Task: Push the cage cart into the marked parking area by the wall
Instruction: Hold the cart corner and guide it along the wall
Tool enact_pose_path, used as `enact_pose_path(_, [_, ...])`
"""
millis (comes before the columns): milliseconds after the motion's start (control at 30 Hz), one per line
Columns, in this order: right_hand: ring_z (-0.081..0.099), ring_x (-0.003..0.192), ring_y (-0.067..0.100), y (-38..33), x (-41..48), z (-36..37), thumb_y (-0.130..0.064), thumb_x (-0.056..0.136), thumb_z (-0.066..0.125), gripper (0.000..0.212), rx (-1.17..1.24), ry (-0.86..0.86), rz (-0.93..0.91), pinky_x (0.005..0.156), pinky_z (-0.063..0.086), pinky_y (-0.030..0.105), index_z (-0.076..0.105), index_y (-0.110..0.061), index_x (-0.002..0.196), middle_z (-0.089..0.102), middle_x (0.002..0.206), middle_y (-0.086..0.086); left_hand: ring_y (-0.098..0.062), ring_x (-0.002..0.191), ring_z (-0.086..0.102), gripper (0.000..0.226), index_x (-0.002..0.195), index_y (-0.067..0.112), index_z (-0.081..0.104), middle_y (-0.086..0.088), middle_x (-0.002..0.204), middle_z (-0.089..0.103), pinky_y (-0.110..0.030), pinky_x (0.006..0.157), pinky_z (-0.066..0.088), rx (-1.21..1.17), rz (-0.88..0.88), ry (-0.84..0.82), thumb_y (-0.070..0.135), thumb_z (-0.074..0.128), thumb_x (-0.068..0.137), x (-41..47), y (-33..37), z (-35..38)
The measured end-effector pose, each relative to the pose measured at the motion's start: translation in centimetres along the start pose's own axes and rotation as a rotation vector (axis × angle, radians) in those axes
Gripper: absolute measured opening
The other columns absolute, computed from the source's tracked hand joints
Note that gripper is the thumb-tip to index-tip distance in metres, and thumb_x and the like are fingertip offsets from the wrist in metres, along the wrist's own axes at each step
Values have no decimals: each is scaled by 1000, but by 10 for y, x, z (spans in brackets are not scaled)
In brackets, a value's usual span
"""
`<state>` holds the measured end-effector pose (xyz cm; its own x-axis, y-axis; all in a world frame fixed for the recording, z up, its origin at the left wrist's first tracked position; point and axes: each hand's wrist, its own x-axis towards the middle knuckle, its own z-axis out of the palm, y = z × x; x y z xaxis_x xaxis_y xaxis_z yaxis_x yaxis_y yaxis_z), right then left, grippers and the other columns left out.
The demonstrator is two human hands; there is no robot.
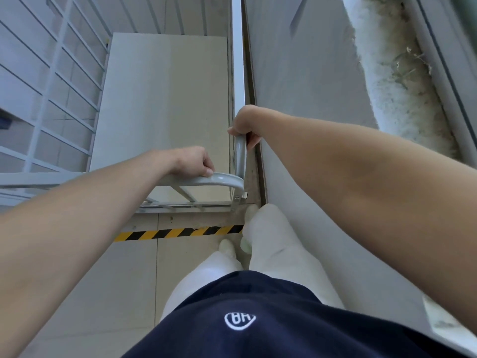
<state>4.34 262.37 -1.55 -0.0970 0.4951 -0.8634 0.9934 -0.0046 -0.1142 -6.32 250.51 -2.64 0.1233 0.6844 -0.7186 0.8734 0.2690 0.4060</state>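
I look straight down on a grey metal cage cart (240,73) with barred sides and a pale flat base (165,99). My left hand (192,161) grips the near top rail of the cart, close to its rounded right corner (232,180). My right hand (245,124) grips the right side rail just beyond that corner. The cart's right side runs close along the grey wall (304,86). A yellow-and-black striped floor tape (178,233) lies on the tiles just on my side of the cart's near edge.
My legs in white trousers and white shoes (251,244) stand at the tape, next to the wall's base. A rough, stained white strip (397,81) runs along the wall at right. Pale floor tiles (103,293) lie to my lower left.
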Motion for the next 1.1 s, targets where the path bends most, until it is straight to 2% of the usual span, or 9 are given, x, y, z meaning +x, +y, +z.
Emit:
enact_pose_path(67, [57,64,17,-2,-2,2,-44,102,33,56,-7,-9,7,97,48,29,49,2,75,60,72,11,-16,94,56,29,114,9,70,-3,114,69,-26,84,38,-17,1,10,18,50,95,-2,-2,2])
enact_pose_path(200, [58,65,18,-5,-3,3,-40,103,34,53,-16,-28,3,84,50,32,53,7,89,67,58,13,-22,97,58,32,112,8,70,-6,111,68,-30,83,39,-111,34,39,20,45,97,-10,-12,9])
enact_pose_path(267, [63,74,21,-5,-2,2,-35,103,37,48,44,-18,-14,96,51,34,51,9,117,71,90,16,-33,103,59,34,108,6,71,-17,111,68,-42,87,44,-177,58,71,24,44,97,-11,-18,14])
enact_pose_path(367, [64,113,26,-4,3,-2,-28,104,37,48,127,-8,-37,106,44,32,41,10,134,60,129,20,-40,101,58,35,102,3,71,-27,109,65,-48,87,48,-262,74,121,27,45,96,-8,-25,20])
enact_pose_path(533, [59,120,35,-7,5,-7,-20,104,38,47,125,-65,-52,106,45,37,36,14,137,53,132,29,-24,73,52,39,95,-5,69,-30,98,65,-39,69,44,-256,61,174,27,47,94,1,-30,27])
enact_pose_path(667, [59,119,37,-7,6,-11,-18,103,40,47,105,-75,-75,104,47,39,34,14,138,52,133,30,-28,75,55,37,92,0,70,-28,96,67,-48,76,48,-265,75,199,28,46,94,3,-27,26])
enact_pose_path(767, [58,119,41,-4,8,-15,-15,103,40,45,94,-87,-73,103,48,41,34,15,136,50,133,31,-38,88,61,38,93,7,72,-22,98,69,-51,83,48,-246,73,206,32,44,94,7,-24,30])
enact_pose_path(900, [59,117,43,-3,16,-20,-15,103,41,45,127,-107,-70,99,50,44,34,13,137,49,133,30,-36,92,62,44,95,10,70,-18,98,70,-51,85,49,-236,45,198,42,39,90,6,-19,29])
enact_pose_path(1100, [57,120,41,-4,7,-18,-16,103,37,44,134,-114,-75,102,48,43,33,14,136,50,134,31,-35,92,62,39,97,10,70,-18,98,70,-49,85,49,-269,16,224,37,41,94,2,-16,30])
